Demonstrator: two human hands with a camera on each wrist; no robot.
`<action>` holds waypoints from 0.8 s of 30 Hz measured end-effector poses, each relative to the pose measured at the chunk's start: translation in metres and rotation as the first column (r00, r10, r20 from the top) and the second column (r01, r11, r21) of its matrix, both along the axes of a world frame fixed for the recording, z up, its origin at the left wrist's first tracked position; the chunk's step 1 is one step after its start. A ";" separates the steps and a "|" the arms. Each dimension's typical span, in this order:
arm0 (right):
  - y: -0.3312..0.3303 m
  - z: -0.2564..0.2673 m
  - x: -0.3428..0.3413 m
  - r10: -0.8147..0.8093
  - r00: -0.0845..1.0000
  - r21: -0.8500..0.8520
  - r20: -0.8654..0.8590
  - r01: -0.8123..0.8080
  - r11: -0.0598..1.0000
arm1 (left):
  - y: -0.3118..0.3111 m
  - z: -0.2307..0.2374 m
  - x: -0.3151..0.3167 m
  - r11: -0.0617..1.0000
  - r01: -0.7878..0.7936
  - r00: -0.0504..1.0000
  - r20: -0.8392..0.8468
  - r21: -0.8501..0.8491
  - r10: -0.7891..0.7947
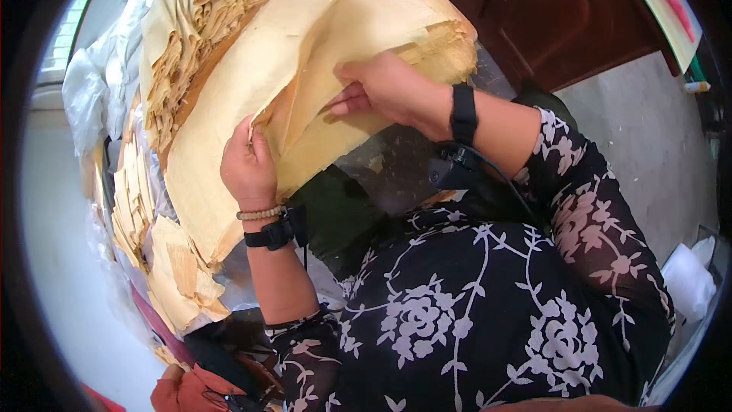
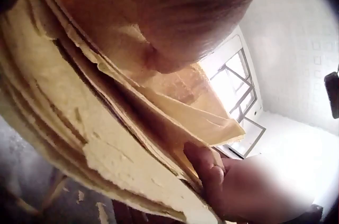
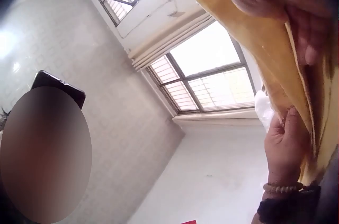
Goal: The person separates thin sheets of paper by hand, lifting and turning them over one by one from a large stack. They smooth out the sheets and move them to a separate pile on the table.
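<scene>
A stack of thin, pale yellow sheets (image 1: 229,122) lies in front of the person. The left hand (image 1: 250,166) pinches the near edge of a raised upper sheet between thumb and fingers; this grip also shows in the right wrist view, the hand (image 3: 286,142) at the sheet's edge. To its right, the right hand (image 1: 393,91) reaches under the lifted fold, fingers extended against the sheets, thumb apart. In the left wrist view the layered edges of the sheets (image 2: 127,155) run diagonally between the two hands. Part of the right fingertips is hidden by the sheets.
Folded bundles of similar sheets (image 1: 171,53) stand at the far left, with torn pieces (image 1: 183,271) below them. Clear plastic (image 1: 88,99) lies beyond. A dark brown panelled surface (image 1: 572,15) is at the upper right, and a white bag (image 1: 688,278) is at the right edge.
</scene>
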State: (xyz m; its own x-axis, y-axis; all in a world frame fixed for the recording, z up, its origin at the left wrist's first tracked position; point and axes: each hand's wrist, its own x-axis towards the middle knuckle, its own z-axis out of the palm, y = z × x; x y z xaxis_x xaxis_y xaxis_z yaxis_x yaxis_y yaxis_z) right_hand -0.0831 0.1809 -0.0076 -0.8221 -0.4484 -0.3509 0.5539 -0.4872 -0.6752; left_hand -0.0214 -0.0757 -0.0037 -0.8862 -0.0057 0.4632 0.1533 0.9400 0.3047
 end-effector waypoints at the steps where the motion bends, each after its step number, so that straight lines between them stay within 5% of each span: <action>1: 0.000 0.000 -0.002 -0.005 1.000 -0.014 0.015 0.006 1.000 | 0.002 0.001 0.001 1.000 -0.015 1.000 -0.004 0.027 0.015; 6: 0.004 0.017 -0.011 0.036 0.994 0.027 -0.099 -0.034 0.999 | 0.011 0.017 0.004 0.991 -0.112 0.986 0.130 0.078 0.102; 11: 0.002 0.027 -0.016 0.072 0.980 0.066 -0.184 -0.060 0.996 | 0.039 0.029 0.006 0.959 0.140 0.986 0.057 0.247 -0.158; 13: 0.006 0.041 -0.017 0.101 0.934 0.208 -0.344 -0.029 0.978 | 0.051 0.030 0.002 0.981 0.189 0.976 -0.101 -0.042 -0.192; 15: 0.002 0.037 -0.028 0.082 0.883 0.231 -0.462 0.030 0.973 | 0.041 0.027 -0.004 0.965 -0.174 0.966 0.225 0.197 0.129; 16: 0.001 0.035 -0.035 0.077 0.814 0.256 -0.576 0.090 0.962 | 0.029 0.022 -0.013 0.904 -0.134 0.973 0.226 0.407 0.042; 17: 0.000 0.033 -0.039 0.065 0.818 0.246 -0.572 0.096 0.965 | 0.025 0.022 -0.019 0.909 -0.130 0.972 0.231 0.396 0.038; 19: -0.007 0.030 -0.048 -0.085 0.599 0.194 -0.796 0.386 0.902 | 0.017 0.022 -0.027 0.663 -0.142 0.970 0.237 0.735 -0.055; 21: -0.012 0.024 -0.061 -0.120 0.626 0.102 -0.770 0.307 0.946 | 0.012 0.022 -0.030 0.638 -0.161 0.965 0.256 0.753 -0.059; 24: -0.018 0.019 -0.071 -0.031 0.614 0.199 -0.789 0.303 0.932 | 0.011 0.020 -0.031 0.590 -0.226 0.954 0.298 0.775 -0.025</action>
State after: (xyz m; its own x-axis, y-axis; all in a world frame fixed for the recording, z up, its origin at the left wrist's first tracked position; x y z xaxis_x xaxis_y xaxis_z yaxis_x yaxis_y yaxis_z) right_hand -0.1536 0.1630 0.0114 -0.8963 -0.2659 0.3548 -0.2993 -0.2275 -0.9267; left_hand -0.0519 -0.0644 0.0161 -0.9350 -0.3546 -0.0103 -0.1261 0.3050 0.9440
